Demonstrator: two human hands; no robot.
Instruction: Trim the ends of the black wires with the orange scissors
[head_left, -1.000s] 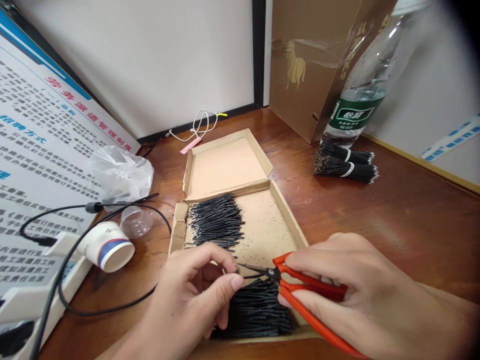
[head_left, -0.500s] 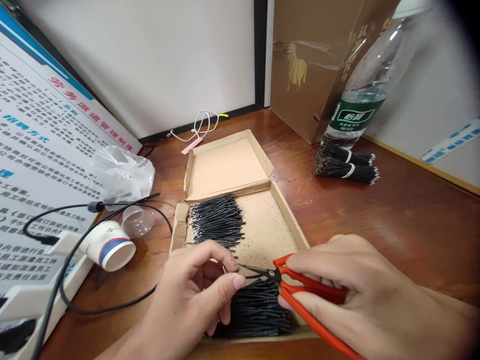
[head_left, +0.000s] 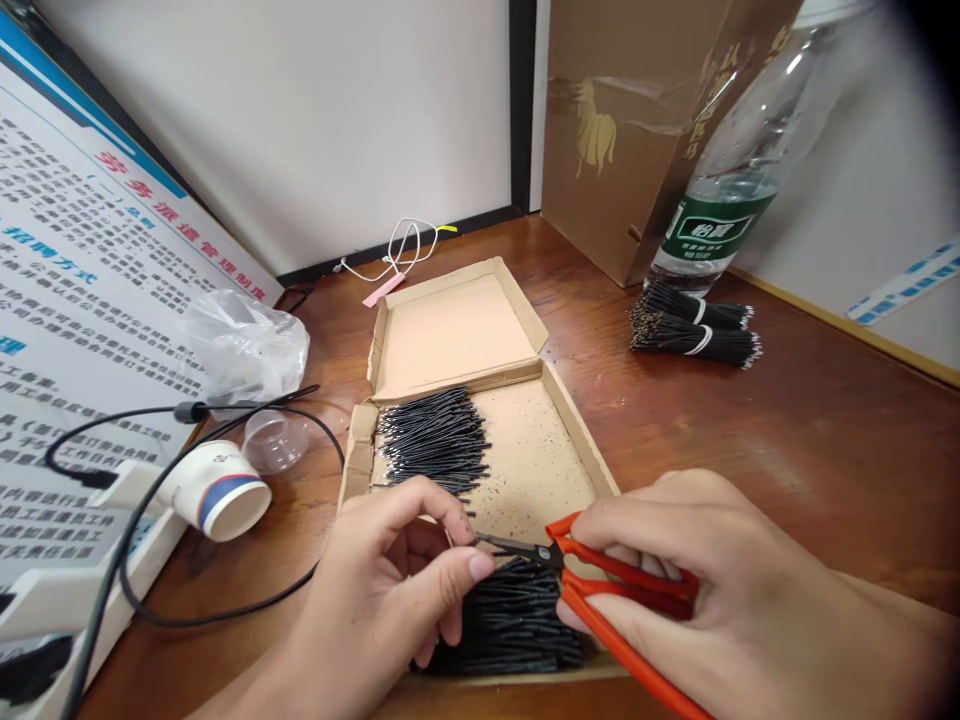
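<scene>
While the R hand [head_left: 712, 560] has its fingers wrapped round the orange handles of the scissors [head_left: 544, 553], the L hand [head_left: 375, 600] is held opp. it w/ thumb & forefinger nipped almost tog. on a tiny dark bit [head_left: 474, 541], too small to ID. The scissors pt left, tips right at the L fingertips; whether the blades are parted or not, can't tell. Both hands are over the near part of an open cardboard box [head_left: 581, 430], its lid [head_left: 457, 325] folded back on the far side. Near pile of blk wires [head_left: 517, 620] lies in the box btwn the hands, partly hidden by the L one; a 2nd batch of blk wires [head_left: 433, 435] is at far left of the box, approx. side by side, w/ dark specks on the box floor to its right. On the desk [head_left: 787, 440], far right: two tied bundles [head_left: 667, 330] w/ white bands, just on the near side of a green-label bottle [head_left: 716, 225], which is beside a brown carton [head_left: 600, 200]. On the left: paper cup [head_left: 214, 485] on its side, small clear cup [head_left: 275, 443] next to it, clear plastic bag [head_left: 247, 345] beyond, plus a blk cable w/ connector [head_left: 191, 412]. White cord w/ pink tag [head_left: 384, 289] is past the lid, far side.
</scene>
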